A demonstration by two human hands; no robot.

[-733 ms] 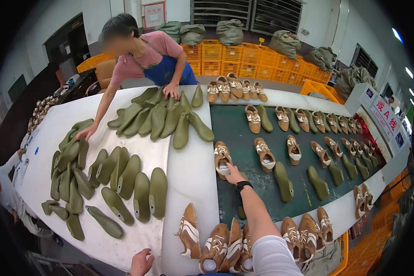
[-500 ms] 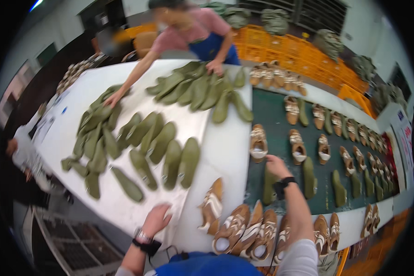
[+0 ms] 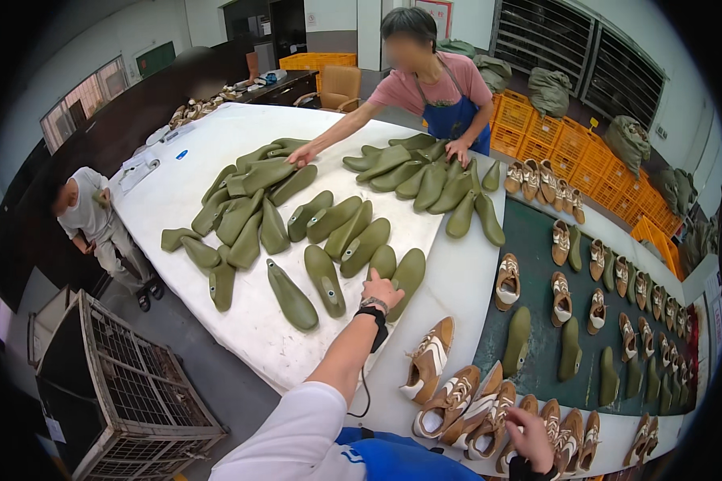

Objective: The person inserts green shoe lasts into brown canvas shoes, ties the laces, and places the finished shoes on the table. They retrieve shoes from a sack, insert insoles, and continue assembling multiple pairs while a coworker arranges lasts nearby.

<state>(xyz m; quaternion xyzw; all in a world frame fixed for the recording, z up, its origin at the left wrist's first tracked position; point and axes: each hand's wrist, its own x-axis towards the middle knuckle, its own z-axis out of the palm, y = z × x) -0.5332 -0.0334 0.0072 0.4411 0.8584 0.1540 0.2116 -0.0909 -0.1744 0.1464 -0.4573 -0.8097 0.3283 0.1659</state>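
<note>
A: Nearest, what are the hands on?

B: The right hand point(image 3: 531, 437) rests, fingers curled, on the heap of tan shoes point(image 3: 465, 401) at the near edge of the surface point(image 3: 457, 280); I cannot tell whether it grips one. The left hand point(image 3: 382, 287) reaches out, fingers bent down onto a green last point(image 3: 409, 276) lying flat at the near end of the pile. Touching it, it seems, but not lifted.

A: How far along does the work look?

B: Early, I'd judge. Dozens of lasts point(image 3: 297, 216) lie loose on the white sheet, and bare ones sit among shoes point(image 3: 561, 297) in rows on the dark green belt point(image 3: 537, 240).

A: Any boxes or signs?

B: A wire cage point(image 3: 120, 385) stands on the floor at the left. Farther off, a co-worker point(image 3: 433, 88) leans over the lasts. Behind, orange crates point(image 3: 537, 124) are stacked, with grey-green sacks point(image 3: 549, 88) on top. A green board point(image 3: 156, 58) hangs on the far left wall, and a red-and-white notice point(image 3: 718, 317) is at the right rim.
</note>
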